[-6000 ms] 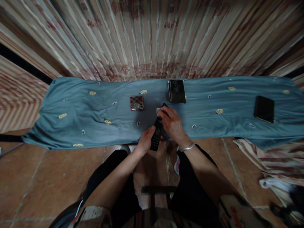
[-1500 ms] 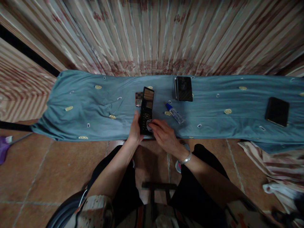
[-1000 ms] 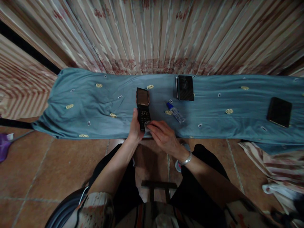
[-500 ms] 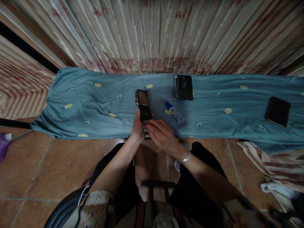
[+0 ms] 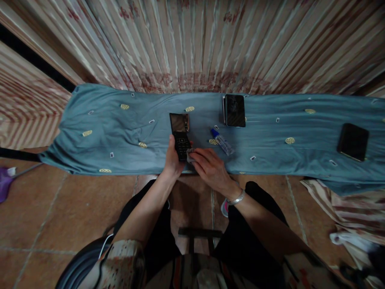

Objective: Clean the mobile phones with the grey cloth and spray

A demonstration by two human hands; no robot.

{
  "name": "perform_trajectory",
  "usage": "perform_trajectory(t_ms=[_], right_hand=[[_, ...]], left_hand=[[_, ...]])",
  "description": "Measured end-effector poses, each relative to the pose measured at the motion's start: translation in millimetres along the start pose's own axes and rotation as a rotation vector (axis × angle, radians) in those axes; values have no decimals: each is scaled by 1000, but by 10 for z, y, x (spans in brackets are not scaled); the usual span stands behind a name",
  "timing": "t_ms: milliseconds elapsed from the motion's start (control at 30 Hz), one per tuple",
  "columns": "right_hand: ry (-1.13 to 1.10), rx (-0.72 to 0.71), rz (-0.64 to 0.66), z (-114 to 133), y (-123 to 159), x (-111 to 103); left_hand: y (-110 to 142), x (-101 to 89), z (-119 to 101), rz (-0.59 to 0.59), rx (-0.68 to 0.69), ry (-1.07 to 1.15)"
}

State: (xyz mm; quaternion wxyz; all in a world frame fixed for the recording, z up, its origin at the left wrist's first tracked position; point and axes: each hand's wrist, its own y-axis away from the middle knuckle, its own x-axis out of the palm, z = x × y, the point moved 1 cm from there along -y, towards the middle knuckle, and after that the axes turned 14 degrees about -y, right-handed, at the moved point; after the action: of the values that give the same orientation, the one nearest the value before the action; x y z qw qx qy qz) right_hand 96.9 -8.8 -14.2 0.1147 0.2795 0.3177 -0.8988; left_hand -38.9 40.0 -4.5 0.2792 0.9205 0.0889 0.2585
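Note:
An unfolded black flip phone (image 5: 181, 141) rests in my left hand (image 5: 173, 159), its keypad facing up and its screen half tilted away. My left thumb lies along the keypad's left edge, with the other fingers mostly hidden beneath. Pinched in the fingers of my right hand (image 5: 210, 165) is a small greyish cloth (image 5: 190, 155), touching the phone's lower right edge. To the right of the phone lies a clear bottle with a blue cap (image 5: 223, 143). Behind it is a small stack of dark, flat devices (image 5: 235, 110).
A blue-green patterned cloth (image 5: 156, 156) covers the long, narrow table. Toward its right end lies a black, flat, book-like object (image 5: 353, 141). Pleated curtains (image 5: 192, 48) hang along the far side. A purple item (image 5: 5, 184) is on the floor at left.
The phone has turned in my left hand, so its screen now leans left. The cloth in my right hand has moved from the keypad's lower end to its right edge.

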Motion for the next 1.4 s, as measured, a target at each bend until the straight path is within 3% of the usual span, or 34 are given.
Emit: perform_trajectory(t_ms=[267,367,533,767,1000,1400], right_hand=[[33,-34,26,112,-39,106],[20,-44,16,93,-46,98],[-80,47,-29,-10,-29,51],[-250,214,-143,-71,2,45],[-293,244,-153,-90,-22,9],[-253,280,-182,-264,-55,-71]], left_hand=[[25,21,87,-38,-99,-41],[-1,18,65,-18,-74,-14],[-64,-24,8,38,8,21],[-31,-45,-29,80,5,27],[89,69,-86,75,-66,-7],[140,169,9,70,-122,-4]])
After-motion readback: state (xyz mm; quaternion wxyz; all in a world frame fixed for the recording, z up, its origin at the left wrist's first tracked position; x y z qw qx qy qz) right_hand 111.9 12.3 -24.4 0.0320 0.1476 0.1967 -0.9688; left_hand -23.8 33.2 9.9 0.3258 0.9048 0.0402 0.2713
